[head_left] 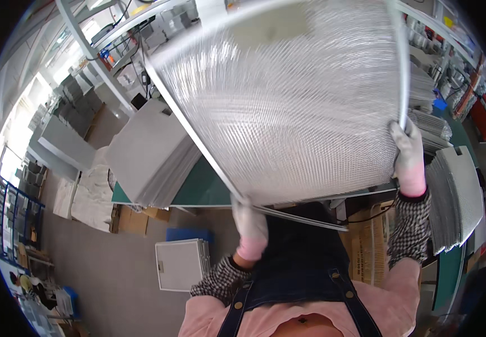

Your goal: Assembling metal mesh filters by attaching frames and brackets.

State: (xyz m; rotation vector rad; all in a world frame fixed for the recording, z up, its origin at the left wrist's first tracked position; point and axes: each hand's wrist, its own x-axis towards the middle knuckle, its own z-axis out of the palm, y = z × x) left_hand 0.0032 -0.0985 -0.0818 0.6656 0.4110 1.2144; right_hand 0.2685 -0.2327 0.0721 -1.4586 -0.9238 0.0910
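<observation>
Above table, silvery panel, finely textured

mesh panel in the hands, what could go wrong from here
The mesh panel could twist: the left hand holds its near-left corner and the right hand its right edge, with no hand on its far edge. The thin strip angling out beneath might snag on the dark clothing. The panel's left edge could knock the grey stack on the green table.

Left windows glare white and the silvery panel glints, slightly blurred
</observation>
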